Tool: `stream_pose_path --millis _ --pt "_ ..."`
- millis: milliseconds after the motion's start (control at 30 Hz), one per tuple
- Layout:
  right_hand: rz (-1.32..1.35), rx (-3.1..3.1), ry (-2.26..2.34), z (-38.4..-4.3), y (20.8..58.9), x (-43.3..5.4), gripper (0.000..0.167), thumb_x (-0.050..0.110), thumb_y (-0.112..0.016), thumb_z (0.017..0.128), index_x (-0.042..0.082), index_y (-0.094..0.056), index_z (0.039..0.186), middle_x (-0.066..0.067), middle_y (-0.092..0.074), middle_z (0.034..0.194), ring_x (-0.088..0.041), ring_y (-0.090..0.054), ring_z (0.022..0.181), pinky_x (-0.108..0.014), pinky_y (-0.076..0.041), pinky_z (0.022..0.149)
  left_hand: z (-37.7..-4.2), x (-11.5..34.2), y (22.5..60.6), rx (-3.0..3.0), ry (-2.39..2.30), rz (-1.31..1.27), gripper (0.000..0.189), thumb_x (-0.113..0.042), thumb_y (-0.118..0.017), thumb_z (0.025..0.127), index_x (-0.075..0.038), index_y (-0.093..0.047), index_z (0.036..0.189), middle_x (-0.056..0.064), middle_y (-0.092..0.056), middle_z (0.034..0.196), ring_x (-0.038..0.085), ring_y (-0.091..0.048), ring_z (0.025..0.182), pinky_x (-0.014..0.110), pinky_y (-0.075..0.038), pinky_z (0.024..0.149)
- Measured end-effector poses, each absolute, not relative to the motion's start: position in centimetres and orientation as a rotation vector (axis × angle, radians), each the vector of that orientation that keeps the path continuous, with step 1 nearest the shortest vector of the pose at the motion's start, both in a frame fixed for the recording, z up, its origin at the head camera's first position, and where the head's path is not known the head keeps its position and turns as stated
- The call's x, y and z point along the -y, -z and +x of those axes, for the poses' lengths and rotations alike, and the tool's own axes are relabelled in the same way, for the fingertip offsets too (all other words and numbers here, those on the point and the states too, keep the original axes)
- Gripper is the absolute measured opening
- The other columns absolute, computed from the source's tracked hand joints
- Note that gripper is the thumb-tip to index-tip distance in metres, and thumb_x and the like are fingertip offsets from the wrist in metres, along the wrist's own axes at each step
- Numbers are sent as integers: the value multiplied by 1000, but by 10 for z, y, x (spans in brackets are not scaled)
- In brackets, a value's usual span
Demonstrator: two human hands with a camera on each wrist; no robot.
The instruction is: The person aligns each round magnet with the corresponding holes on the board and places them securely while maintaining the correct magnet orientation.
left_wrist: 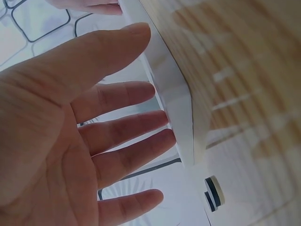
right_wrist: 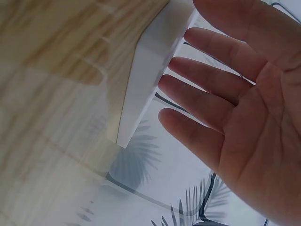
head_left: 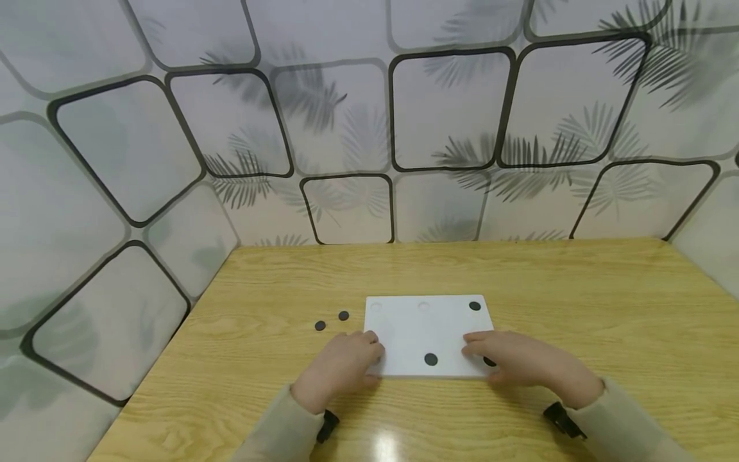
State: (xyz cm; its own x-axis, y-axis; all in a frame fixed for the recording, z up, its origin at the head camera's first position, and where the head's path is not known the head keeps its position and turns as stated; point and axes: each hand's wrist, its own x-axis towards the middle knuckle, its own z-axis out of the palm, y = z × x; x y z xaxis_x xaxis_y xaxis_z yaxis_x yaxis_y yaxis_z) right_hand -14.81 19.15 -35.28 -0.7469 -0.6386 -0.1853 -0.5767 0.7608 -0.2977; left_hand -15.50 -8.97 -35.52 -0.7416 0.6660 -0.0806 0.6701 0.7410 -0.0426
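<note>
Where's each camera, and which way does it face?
Head: on the head, facing forward and down at a white rectangular board; left hand, right hand, beige sleeves show.
Left wrist: on that wrist, facing the board's edge; left hand shows palm side.
Right wrist: likewise, right hand palm side.
Both wrist views share the board.

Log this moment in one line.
left hand: at left end of board | right hand: at right end | two black discs: on table, left of board

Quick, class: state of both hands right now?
Left hand: open, at the board's left edge.
Right hand: open, at the board's right edge.
</note>
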Motion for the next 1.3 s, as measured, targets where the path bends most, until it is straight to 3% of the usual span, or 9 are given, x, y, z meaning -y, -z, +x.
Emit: stream_pose_path --millis 267,467,733,1300 --pt "-1010 -2706 287 -149 354 -193 41 3 -69 71 1 -58 110 -17 -50 122 -33 -46 110 -44 -37 88 -159 92 355 -2886 121 1126 26 -35 -72 72 -16 -63 87 -7 -52 81 7 -47 67 23 -39 55" --pt "-1005 -2702 309 -150 353 -193 41 1 -67 71 0 -58 110 -18 -49 122 -34 -46 110 -45 -37 88 -162 99 345 -2921 132 1111 37 -33 -72 73 -11 -62 101 0 -57 95 11 -55 78 25 -45 63" --pt "-1028 -2695 299 -150 352 -193 40 1 -66 72 -1 -57 111 -19 -49 122 -35 -46 110 -45 -37 88 -167 114 336 -3012 48 1059 44 -30 -72 72 -7 -61 108 6 -58 106 19 -56 92 31 -47 73" --pt "-1031 -2700 264 -150 351 -192 39 2 -66 73 0 -57 111 -18 -50 122 -33 -47 110 -43 -38 88 -175 128 338 -3012 -70 976 44 -27 -71 74 -4 -60 109 7 -58 106 21 -57 90 33 -46 74"
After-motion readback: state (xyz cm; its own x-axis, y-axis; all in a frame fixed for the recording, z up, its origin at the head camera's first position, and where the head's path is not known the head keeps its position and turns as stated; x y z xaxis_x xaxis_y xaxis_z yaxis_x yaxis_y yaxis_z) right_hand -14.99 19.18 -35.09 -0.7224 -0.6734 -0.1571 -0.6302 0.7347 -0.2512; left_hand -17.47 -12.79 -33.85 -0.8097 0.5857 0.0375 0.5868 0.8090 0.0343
